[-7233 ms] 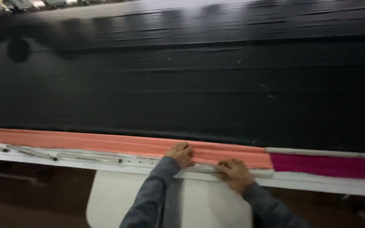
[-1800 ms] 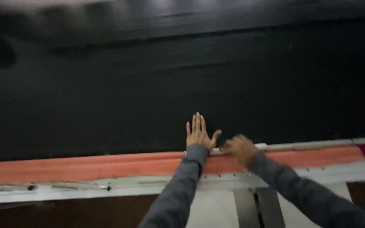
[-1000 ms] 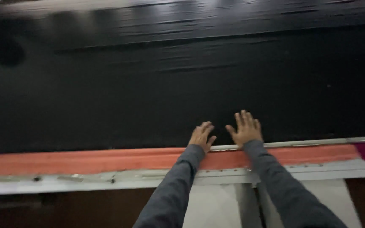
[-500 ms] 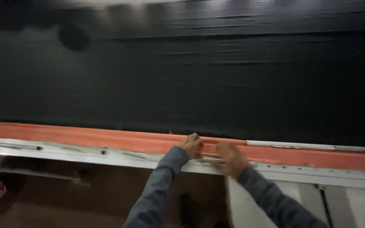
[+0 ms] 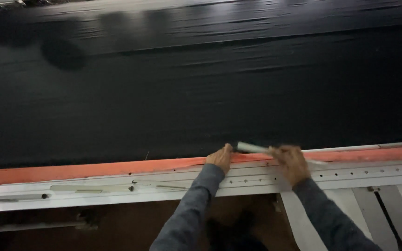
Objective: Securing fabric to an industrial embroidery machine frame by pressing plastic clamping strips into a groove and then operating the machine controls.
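Note:
A wide sheet of black fabric [image 5: 201,102] lies stretched across a long table. Its near edge ends in an orange border strip [image 5: 94,168] running left to right. My left hand [image 5: 220,159] presses with curled fingers on the orange strip. My right hand [image 5: 290,161], blurred by motion, is closed around a thin pale rod [image 5: 253,148] that lies along the fabric edge between the two hands. Both forearms wear grey sleeves.
A white metal rail [image 5: 117,190] with small holes and pins runs along the table's near edge. Below it are a dark brown floor [image 5: 117,227] and white frame bars [image 5: 350,209] at the lower right. Light reflects off the fabric's far side.
Earlier both hands lay flat on the black fabric; they have drawn back to the orange edge. My right hand now grips a pale rod there, and the view has shifted.

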